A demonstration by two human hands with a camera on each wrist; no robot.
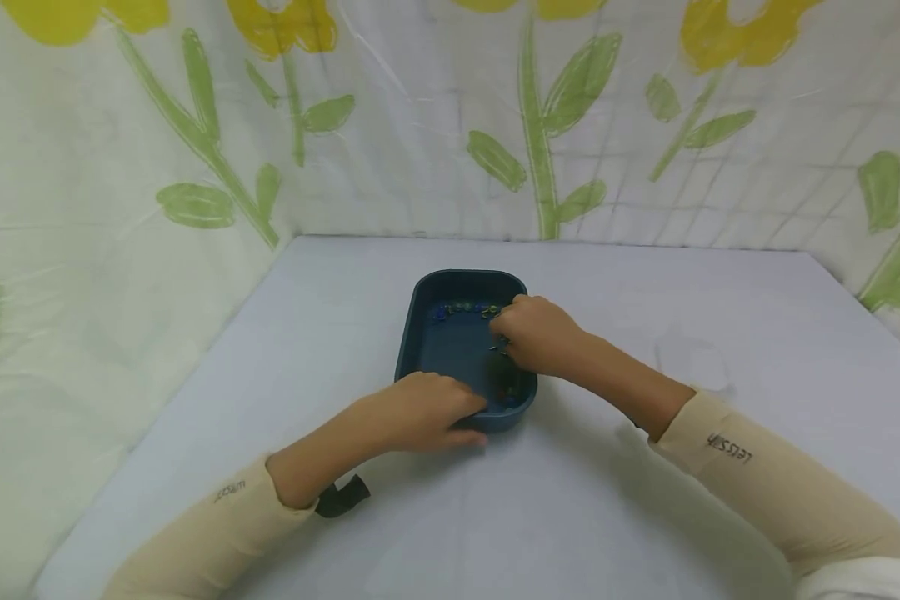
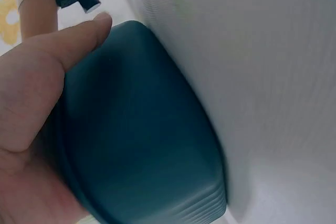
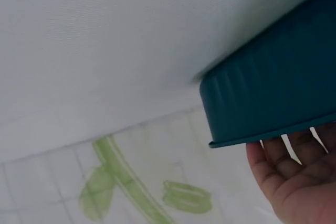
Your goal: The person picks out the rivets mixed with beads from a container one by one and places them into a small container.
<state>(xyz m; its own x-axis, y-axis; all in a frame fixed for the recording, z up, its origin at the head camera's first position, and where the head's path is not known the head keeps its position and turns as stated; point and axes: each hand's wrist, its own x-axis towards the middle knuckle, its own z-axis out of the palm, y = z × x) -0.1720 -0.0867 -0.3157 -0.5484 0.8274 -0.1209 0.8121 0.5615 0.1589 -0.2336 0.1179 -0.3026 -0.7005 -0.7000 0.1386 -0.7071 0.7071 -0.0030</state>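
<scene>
A dark blue, deep oblong tray (image 1: 450,346) stands on the white table. Small shiny glass pieces, looking like marbles (image 1: 467,307), line its far end, and more lie along the right side. At the near left corner, my left hand (image 1: 420,410) grips the rim, fingers over the inside and thumb (image 2: 86,38) along the outer wall. My right hand (image 1: 542,333) reaches over the right rim with its fingers bent down into the tray; the right wrist view has these fingers (image 3: 286,158) passing behind the rim. Whether they pinch any glass pieces is hidden.
The white tabletop (image 1: 330,333) extends around the tray. A curtain with painted yellow flowers (image 1: 420,125) hangs behind the table. From the left wrist dangles a dark strap end (image 1: 342,497), close to the table.
</scene>
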